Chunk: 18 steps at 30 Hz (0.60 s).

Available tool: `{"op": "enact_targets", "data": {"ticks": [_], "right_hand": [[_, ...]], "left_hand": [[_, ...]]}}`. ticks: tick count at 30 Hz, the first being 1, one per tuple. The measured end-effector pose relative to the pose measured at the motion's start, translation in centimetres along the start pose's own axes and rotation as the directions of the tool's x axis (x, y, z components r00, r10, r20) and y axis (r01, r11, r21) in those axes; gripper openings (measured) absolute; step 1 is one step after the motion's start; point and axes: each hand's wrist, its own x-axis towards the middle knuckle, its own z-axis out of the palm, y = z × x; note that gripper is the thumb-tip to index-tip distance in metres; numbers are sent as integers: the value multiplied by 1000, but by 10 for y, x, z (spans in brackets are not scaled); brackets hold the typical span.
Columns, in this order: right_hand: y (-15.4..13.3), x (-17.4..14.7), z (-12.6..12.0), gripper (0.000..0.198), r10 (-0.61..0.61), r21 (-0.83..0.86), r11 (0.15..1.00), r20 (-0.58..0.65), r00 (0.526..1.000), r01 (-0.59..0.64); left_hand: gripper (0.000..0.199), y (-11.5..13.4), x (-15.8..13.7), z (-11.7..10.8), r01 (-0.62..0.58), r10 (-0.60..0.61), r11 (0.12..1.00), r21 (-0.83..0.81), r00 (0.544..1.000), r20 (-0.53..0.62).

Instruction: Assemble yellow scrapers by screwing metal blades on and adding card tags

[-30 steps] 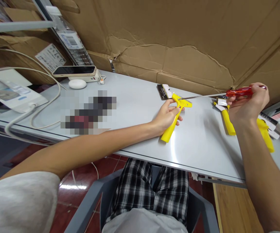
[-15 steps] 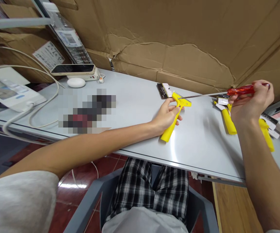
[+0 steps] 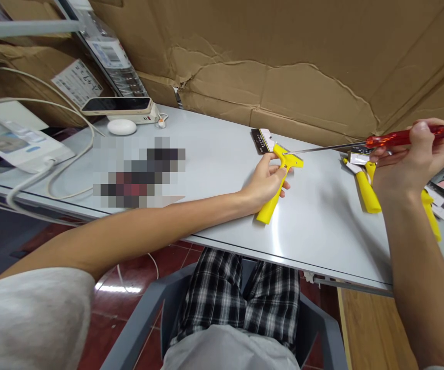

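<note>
My left hand [image 3: 266, 180] is closed around a yellow scraper [image 3: 271, 205] with a T-shaped head, holding it over the table. A black-and-white card [image 3: 262, 141] lies just behind the scraper's head. In my right hand [image 3: 414, 159] is a screwdriver [image 3: 393, 137] with a clear red handle and a long metal shaft. Its shaft runs leftward, with the tip at the scraper's head, near a screw. Beneath and beside my right hand lie more yellow scrapers [image 3: 368, 192] with card labels, partly hidden by the hand and wrist.
On the left of the white table [image 3: 214, 154] are a phone [image 3: 117, 105] on a white charger block, a white oval case [image 3: 122, 127], white cables and a blurred-out dark object [image 3: 141, 172]. A plastic bottle [image 3: 110, 54] stands behind them. Cardboard [image 3: 302, 92] lines the back.
My right hand has shifted slightly right, its grip on the screwdriver handle turned and more opened out. The tip stays at the scraper's head. My left hand holds still; the view tilts slightly.
</note>
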Motion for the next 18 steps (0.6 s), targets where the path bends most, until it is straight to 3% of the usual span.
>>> {"op": "enact_targets", "data": {"ticks": [6,18], "right_hand": [[-5,-4,1,37,-96,27,995,58,994,95],[-7,0,-3,50,-36,48,998,67,997,32]], "left_hand": [[30,-3,2,-1,-1,1,1000,-7,1000,-1],[27,-5,3,-2,-12,12,999,-36,1000,10]]}}
